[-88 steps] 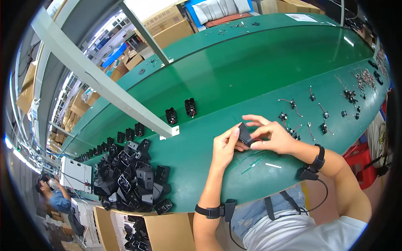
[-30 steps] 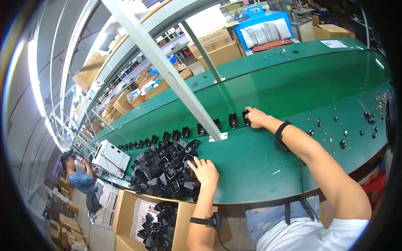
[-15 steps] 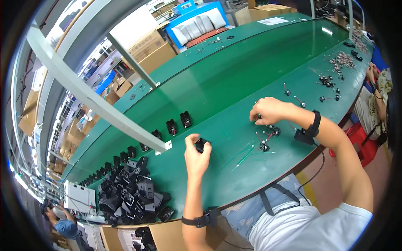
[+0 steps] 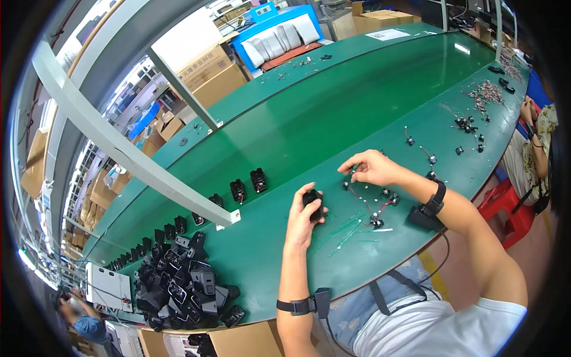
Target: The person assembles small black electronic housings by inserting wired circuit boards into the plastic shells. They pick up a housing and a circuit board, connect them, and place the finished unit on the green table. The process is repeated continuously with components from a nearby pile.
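Note:
My left hand (image 4: pixel 302 215) grips a small black plastic housing (image 4: pixel 312 201) just above the green table (image 4: pixel 333 113). My right hand (image 4: pixel 367 168) pinches a small wired connector (image 4: pixel 352 177) with thumb and fingers, its red wire trailing down to the table. Below that hand lie several more small black wired parts (image 4: pixel 383 202) and thin green cable ties (image 4: pixel 342 229). A black band sits on each wrist.
A heap of black housings (image 4: pixel 181 279) lies at the left front. Finished black units stand in a row (image 4: pixel 247 184) along a grey diagonal rail (image 4: pixel 119 143). More small parts (image 4: pixel 470 125) lie at the right. Another person sits at the far right (image 4: pixel 535 131), one more at the lower left (image 4: pixel 80 315).
My left hand has carried the black housing from the heap to the table's middle. My right hand moved from the row of finished units to the loose wired parts and picked one up.

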Demonstrator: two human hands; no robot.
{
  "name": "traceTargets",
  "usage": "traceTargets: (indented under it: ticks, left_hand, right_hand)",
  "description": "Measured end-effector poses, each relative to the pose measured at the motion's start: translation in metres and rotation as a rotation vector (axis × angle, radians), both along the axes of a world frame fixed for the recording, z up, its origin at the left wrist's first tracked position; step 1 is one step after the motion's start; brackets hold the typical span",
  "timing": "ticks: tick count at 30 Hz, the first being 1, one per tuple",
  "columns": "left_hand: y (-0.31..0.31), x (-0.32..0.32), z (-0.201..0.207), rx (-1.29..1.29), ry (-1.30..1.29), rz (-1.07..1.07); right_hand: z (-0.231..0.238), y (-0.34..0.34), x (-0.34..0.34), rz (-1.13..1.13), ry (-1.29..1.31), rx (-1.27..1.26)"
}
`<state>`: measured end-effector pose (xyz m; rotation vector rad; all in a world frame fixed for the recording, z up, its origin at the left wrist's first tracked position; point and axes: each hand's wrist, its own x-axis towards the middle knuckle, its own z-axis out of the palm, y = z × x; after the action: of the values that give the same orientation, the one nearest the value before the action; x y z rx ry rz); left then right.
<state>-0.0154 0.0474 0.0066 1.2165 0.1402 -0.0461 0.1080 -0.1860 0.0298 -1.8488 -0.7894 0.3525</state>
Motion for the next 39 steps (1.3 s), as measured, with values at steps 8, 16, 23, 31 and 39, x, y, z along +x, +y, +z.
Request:
traceTargets:
  ticks: [8, 16, 23, 31, 39]
  left_hand:
    - [-0.01, -0.001, 0.0, 0.028, -0.135, -0.035]
    - [-0.027, -0.003, 0.003, 0.047, -0.126, 0.036]
    - [-0.031, -0.005, 0.007, -0.069, -0.258, -0.043]
    - [-0.031, -0.004, 0.0, 0.043, -0.242, -0.014]
    - [-0.032, -0.005, 0.003, 0.068, -0.29, -0.037]
  right_hand:
    - [0.001, 0.025, -0.039, 0.064, 0.314, 0.248]
    - [-0.006, 0.028, -0.053, -0.07, -0.103, 0.35]
    - [-0.002, 0.029, -0.062, -0.131, -0.42, 0.23]
    - [0.001, 0.023, -0.055, -0.151, -0.707, 0.197]
    - [0.006, 0.023, -0.063, -0.117, -0.627, 0.235]
